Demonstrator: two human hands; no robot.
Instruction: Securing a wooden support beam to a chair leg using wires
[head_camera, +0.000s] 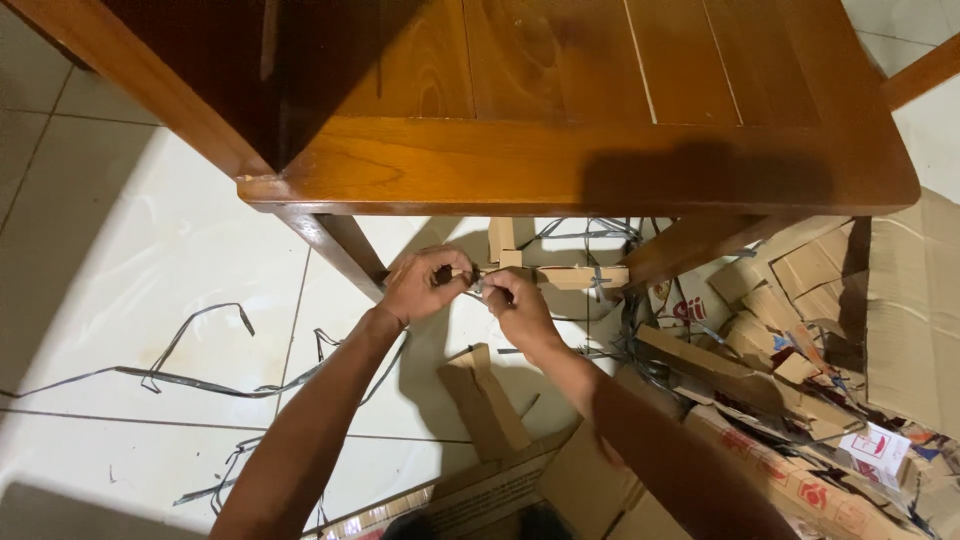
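Right now your left hand (425, 283) and right hand (517, 303) both pinch shut on a cardboard strip (560, 275), scrap cardboard (790, 300) piled beside your right.

Both hands meet mid-frame under the wooden table (600, 160) edge: left hand (425, 285) and right hand (515, 305) pinch a small cardboard piece (560, 275) together. Grey strap strips (180, 378) lie on the white tile floor (130, 250) at left, cardboard scraps (800, 300) piled at right, folded cardboard (485, 400) below the hands

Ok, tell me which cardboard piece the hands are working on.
The long narrow strip under the table edge, pinched by both hands; the other pieces lie loose on the floor.
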